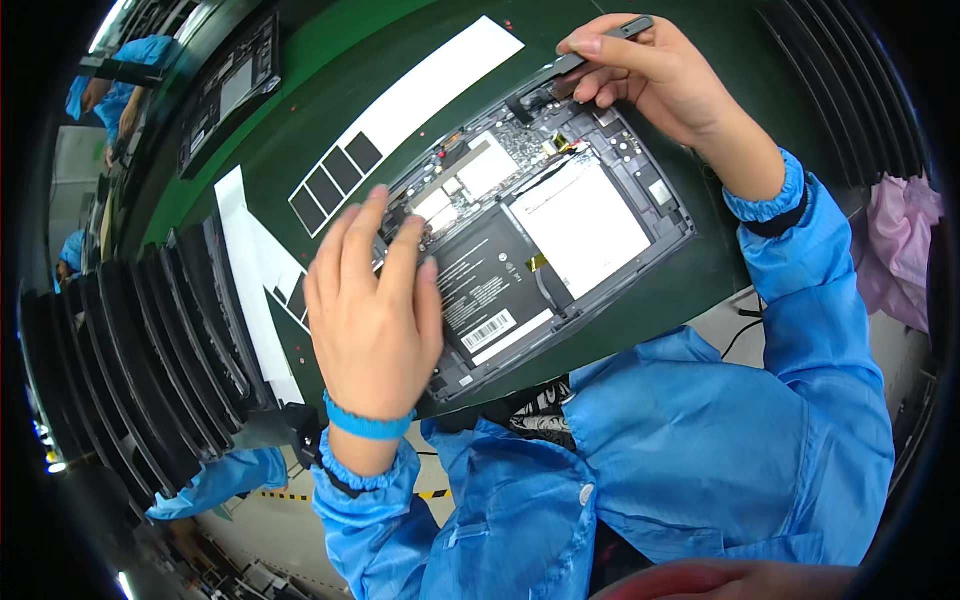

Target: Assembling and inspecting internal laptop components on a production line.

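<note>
An opened tablet-like device (560,275) lies at a slant on the green table, its inside facing up. A black battery pack (487,285), a white-covered panel (585,225) and a circuit board (490,170) show in it. My left hand (368,300) rests over the device's left edge, fingers stretched out and holding nothing; what lies under them is hidden. At the device's far right corner, my right hand (655,85) is closed on a slim black tool (630,28). The tool's kind and its lower end cannot be made out.
A white strip with black adhesive pieces (345,170) lies beyond the device on the green mat (430,55). Black slotted racks (130,350) stand at the left, another black ribbed stack (840,80) at the right. Another opened device (235,90) sits far left, near people in blue sleeves.
</note>
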